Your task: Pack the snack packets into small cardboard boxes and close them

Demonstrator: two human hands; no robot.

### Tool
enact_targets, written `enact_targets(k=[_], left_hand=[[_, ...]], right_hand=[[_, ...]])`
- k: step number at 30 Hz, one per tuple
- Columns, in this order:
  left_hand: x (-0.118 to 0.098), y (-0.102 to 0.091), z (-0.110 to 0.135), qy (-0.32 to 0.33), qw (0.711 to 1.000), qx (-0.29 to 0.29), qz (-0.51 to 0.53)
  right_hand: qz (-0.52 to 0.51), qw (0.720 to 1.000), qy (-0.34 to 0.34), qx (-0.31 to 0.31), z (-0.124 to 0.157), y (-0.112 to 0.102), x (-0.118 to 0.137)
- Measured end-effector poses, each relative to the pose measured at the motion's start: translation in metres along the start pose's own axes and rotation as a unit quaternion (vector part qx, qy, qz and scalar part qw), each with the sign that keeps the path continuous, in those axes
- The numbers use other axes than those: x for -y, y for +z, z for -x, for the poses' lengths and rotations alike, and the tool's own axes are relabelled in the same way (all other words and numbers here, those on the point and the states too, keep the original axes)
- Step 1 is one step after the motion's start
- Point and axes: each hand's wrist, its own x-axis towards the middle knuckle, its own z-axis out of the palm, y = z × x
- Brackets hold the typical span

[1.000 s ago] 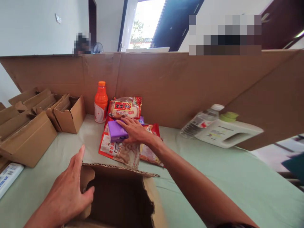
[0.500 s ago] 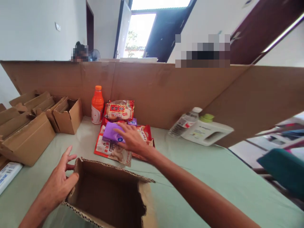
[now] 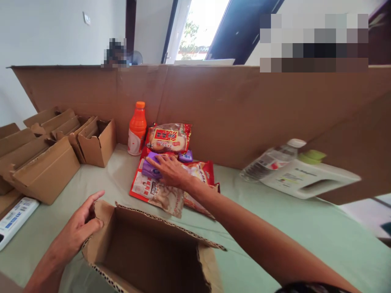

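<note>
An open cardboard box [image 3: 152, 244] stands in front of me, its inside dark. My left hand [image 3: 82, 228] grips its left wall, the thumb over the near edge and the fingers behind. Farther back, my right hand [image 3: 172, 169] reaches over the top of a soft purple pack [image 3: 149, 167], with its fingers closed around it. The pack lies on a red and white snack bag [image 3: 159, 193]. Beside it are a smaller purple pack [image 3: 185, 156], a red snack bag [image 3: 203, 173] partly under my forearm, and a clear-windowed bag of round crackers [image 3: 169, 138].
An orange drink bottle [image 3: 137, 128] stands behind the bags. Several cardboard boxes [image 3: 45, 175] crowd the left, with a white box [image 3: 18, 219] near them. At right, a clear bottle [image 3: 269, 162] leans against a white jug [image 3: 299, 179]. A cardboard partition [image 3: 214, 106] closes the back; people sit beyond it.
My view has turned, shifting things rightward. My left hand has closed on the box wall. My right hand has settled lower over the purple pack, its fingers now gripping it.
</note>
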Motion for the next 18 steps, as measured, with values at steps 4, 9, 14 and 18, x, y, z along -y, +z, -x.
enact_targets(k=[4, 9, 14, 18], left_hand=[[-0.001, -0.002, 0.002, -0.029, 0.999, 0.014, 0.003], [0.011, -0.004, 0.003, -0.022, 0.999, 0.018, 0.035], [0.010, -0.002, 0.005, -0.021, 0.999, 0.011, 0.039], [-0.002, 0.002, 0.011, -0.019, 1.000, -0.003, 0.010]], right_hand=[[-0.012, 0.999, 0.035, -0.022, 0.002, -0.011, -0.013], [-0.018, 0.988, 0.118, -0.101, 0.006, -0.022, -0.023], [-0.104, 0.978, 0.170, -0.058, -0.009, -0.011, -0.022], [-0.155, 0.963, 0.217, -0.051, -0.014, -0.003, -0.027]])
